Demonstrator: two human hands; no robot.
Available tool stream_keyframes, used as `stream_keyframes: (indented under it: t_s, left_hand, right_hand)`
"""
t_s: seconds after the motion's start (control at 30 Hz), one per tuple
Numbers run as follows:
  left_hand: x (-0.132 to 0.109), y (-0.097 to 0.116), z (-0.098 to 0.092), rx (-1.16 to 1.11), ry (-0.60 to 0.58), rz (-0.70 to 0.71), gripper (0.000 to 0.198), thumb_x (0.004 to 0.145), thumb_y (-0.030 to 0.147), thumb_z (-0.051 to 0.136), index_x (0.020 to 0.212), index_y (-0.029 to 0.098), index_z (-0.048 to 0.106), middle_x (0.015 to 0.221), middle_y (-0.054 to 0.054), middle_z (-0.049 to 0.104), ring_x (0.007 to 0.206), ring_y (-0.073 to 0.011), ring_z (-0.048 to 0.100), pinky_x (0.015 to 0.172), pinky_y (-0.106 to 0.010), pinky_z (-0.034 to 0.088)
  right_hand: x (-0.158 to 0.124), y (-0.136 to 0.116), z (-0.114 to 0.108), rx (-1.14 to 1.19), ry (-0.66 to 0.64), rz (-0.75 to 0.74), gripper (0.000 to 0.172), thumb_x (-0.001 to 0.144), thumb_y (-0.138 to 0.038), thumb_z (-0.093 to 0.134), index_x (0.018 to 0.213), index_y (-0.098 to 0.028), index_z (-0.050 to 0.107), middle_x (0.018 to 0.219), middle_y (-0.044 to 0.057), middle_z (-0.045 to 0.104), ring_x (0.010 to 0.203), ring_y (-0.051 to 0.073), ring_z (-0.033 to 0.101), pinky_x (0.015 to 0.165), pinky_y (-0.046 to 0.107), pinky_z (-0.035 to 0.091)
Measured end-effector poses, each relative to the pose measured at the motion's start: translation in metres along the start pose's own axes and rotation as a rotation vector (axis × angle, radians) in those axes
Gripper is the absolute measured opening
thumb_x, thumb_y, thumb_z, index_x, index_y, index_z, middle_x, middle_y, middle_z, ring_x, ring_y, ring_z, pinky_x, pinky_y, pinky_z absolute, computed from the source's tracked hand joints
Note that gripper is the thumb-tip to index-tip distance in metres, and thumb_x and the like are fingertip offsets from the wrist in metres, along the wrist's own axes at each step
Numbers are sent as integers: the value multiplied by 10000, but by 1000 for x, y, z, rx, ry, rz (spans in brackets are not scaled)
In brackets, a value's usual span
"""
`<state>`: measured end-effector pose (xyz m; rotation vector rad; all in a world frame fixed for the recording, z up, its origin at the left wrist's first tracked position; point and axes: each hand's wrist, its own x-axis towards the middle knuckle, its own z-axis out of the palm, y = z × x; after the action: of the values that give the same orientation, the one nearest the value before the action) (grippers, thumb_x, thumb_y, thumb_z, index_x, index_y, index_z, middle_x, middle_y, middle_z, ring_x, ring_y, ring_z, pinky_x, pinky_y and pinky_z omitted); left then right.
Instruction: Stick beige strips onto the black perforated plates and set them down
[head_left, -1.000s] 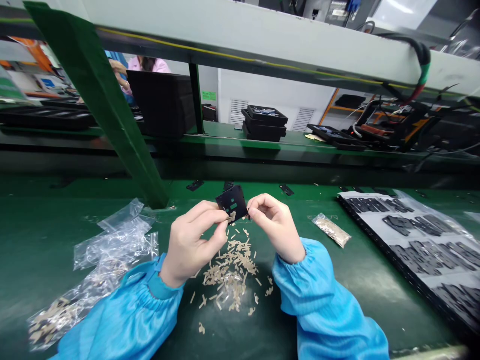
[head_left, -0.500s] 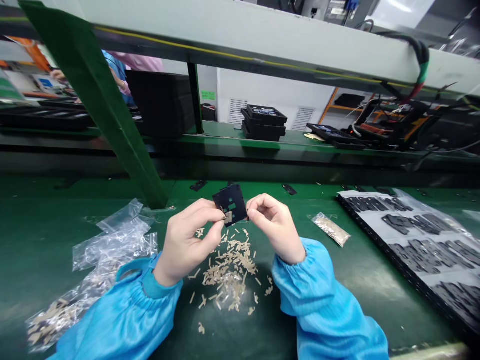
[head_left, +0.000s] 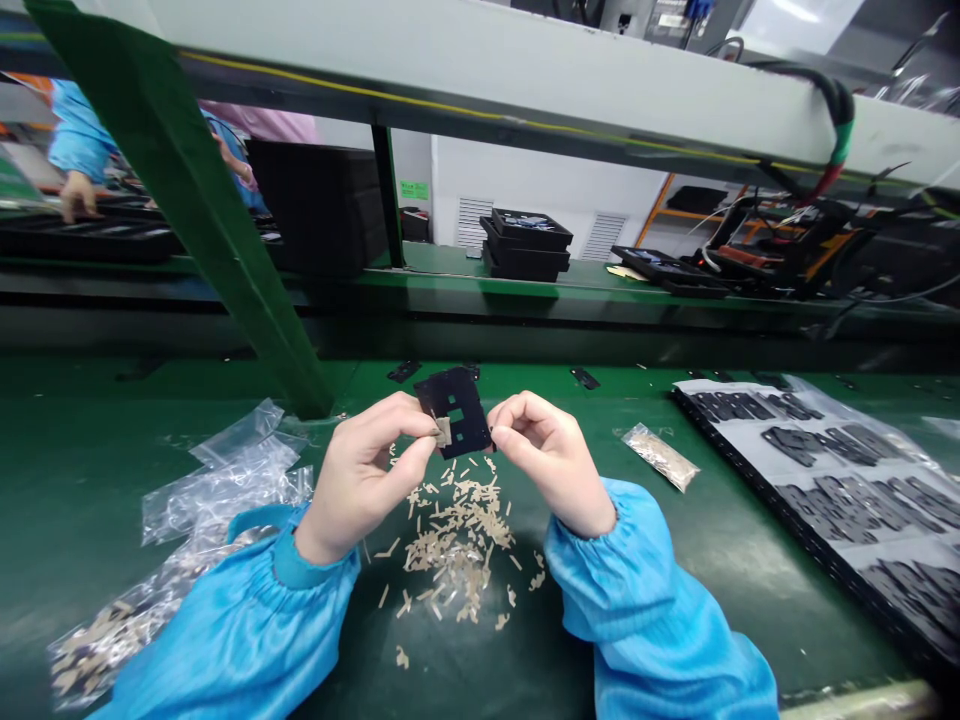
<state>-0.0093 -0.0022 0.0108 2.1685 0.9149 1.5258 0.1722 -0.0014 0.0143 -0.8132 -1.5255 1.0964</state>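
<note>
Both grips are closed fingertip pinches. My left hand (head_left: pixel 360 480) holds a small tan strip (head_left: pixel 444 431) between thumb and forefinger and presses it on the black plate (head_left: pixel 459 400) at its 7 o'clock corner. My right hand (head_left: pixel 551 465) nips the plate's edge at 3 o'clock. The plate is in the air, with the pile of tan strips (head_left: pixel 457 545) at 6 o'clock below it on the green table (head_left: pixel 675 560). I judge the plate light, thin and stiff, best held by its edges. The strip looks flimsy, so it needs only fingertips.
</note>
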Motion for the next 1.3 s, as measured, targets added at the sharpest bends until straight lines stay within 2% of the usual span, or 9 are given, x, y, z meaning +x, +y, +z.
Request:
stream_keyframes:
  t_s: [0.3, 0.57, 0.67, 0.93, 1.07, 1.3]
  left_hand:
    - [1, -1, -2, -51, -22, -12, 138, 760, 102, 499, 676, 187, 568, 639, 1, 552, 596, -121, 515, 541, -251, 417]
    - [-6, -26, -3, -287, -18, -1, 159, 757, 86, 508, 682, 203, 587, 695, -14, 575, 705, -159, 556, 623, -297, 447]
    - [-8, -33, -3, -355, 3, 26, 168, 747, 79, 513, 698, 214, 601, 715, -11, 589, 683, -154, 556, 605, -300, 451]
    - [-8, -35, -2, -383, 43, 65, 127, 747, 163, 535, 693, 236, 624, 645, -11, 603, 630, -163, 557, 565, -314, 454]
    - [-8, -34, -1, -395, 44, 18, 115, 749, 213, 553, 654, 228, 618, 621, -16, 587, 623, -169, 554, 596, -340, 472]
    - [-4, -24, 7, -619, 31, -133, 124, 746, 250, 592, 626, 220, 605, 621, -12, 573, 601, -160, 563, 546, -318, 481]
  right_hand:
    - [-2, -2, 2, 33, -25, 7, 146, 766, -251, 581, 671, -185, 492, 659, -10, 529, 624, 115, 496, 594, 259, 401]
    - [-8, -7, 8, 71, -24, -16, 134, 753, -205, 589, 663, -182, 492, 679, -14, 517, 614, 102, 473, 573, 241, 397]
    - [-11, -8, 11, 83, -29, -30, 133, 754, -199, 584, 664, -183, 487, 685, -14, 511, 619, 100, 467, 579, 238, 398]
    - [-14, -7, 16, 136, -31, -25, 140, 754, -217, 598, 672, -190, 487, 697, -9, 501, 630, 104, 455, 584, 240, 401]
    - [-14, -5, 16, 222, -44, 35, 142, 738, -255, 632, 729, -197, 503, 703, -14, 494, 619, 104, 453, 563, 238, 392]
    - [-14, -1, 17, 464, -207, 137, 136, 792, -281, 588, 720, -179, 534, 660, -20, 495, 594, 100, 469, 585, 254, 377]
